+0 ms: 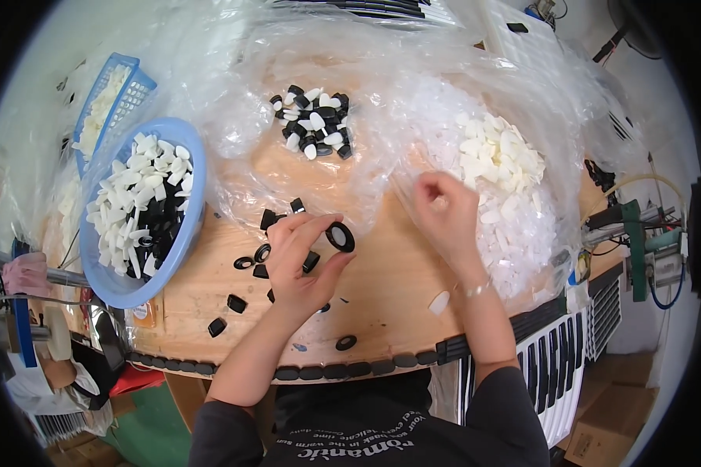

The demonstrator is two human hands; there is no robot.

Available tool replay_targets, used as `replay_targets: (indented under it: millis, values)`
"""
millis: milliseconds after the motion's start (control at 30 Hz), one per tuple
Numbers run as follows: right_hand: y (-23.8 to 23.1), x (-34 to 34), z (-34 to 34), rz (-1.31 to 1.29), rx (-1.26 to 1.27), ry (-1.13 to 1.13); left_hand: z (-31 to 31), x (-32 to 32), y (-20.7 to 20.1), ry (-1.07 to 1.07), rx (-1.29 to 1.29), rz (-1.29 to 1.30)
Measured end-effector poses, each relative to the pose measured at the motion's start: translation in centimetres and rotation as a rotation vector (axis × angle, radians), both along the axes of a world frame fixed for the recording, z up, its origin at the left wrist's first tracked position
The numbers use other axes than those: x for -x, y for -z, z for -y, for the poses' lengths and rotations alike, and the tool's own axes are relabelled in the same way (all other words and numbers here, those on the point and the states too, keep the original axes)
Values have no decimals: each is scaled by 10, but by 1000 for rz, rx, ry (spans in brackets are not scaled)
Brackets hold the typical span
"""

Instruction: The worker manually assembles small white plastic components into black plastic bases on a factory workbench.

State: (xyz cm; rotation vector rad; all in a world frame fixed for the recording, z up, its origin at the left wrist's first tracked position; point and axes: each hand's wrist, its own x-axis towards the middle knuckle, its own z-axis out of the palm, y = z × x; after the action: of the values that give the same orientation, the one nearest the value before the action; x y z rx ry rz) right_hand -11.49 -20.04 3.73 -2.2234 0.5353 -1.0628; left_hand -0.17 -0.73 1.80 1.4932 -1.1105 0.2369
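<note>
Black oval ring-like piece with a pale centre (pixel 339 237): one, raised above the middle of the tabletop, pinched between thumb and forefinger of the left hand (pixel 300 257).

Right hand (pixel 448 214): one, level with the far edge of the bare wood, fingers curled in toward the thumb; cannot tell whether anything small is caught inside. Both hands are apart.

Loose small black pieces (pixel 236 303): several, some beside and under the left hand, others scattered nearer on the pale wooden tabletop (pixel 389 288); one black oval ring (pixel 346 342) lies near the front edge.

Flat white oval piece (pixel 439 303): one, alone, just left of the right forearm.

Mixed pile of black and white pieces (pixel 315 121): far centre, ringed by clear crumpled plastic film (pixel 350 47).

Heap of cream-white flat oval pieces (pixel 502 152): far right, beside frosted translucent pieces (pixel 514 241).

Light-blue round plastic basin (pixel 140 297): left, well filled with white and black pieces. Light-blue perforated plastic basket (pixel 138 84): far left, holding pale pieces.

Condition of work, by judgement: partway. The mixed pile looks like handled stock; loose black pieces and the cream-white heap seem outstanding, and the piece in hand looks unfinished.
</note>
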Motion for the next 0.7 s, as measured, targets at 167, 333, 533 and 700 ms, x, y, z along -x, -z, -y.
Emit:
replay_targets:
  millis: [167, 333, 533, 700]
  values:
    - [-10, -4, -69, 87, 292, -225, 3, 4, 7, -114, -105, 129]
    - [0, -2, -75, 64, 294, -263, 3, 6, 5, -114, -126, 219]
    - [5, -2, -66, -38, 201, -368, 5, 2, 8, -72, -127, 273]
    - [3, -2, -63, -132, 190, -429, 6, 1, 10, -91, -182, 326]
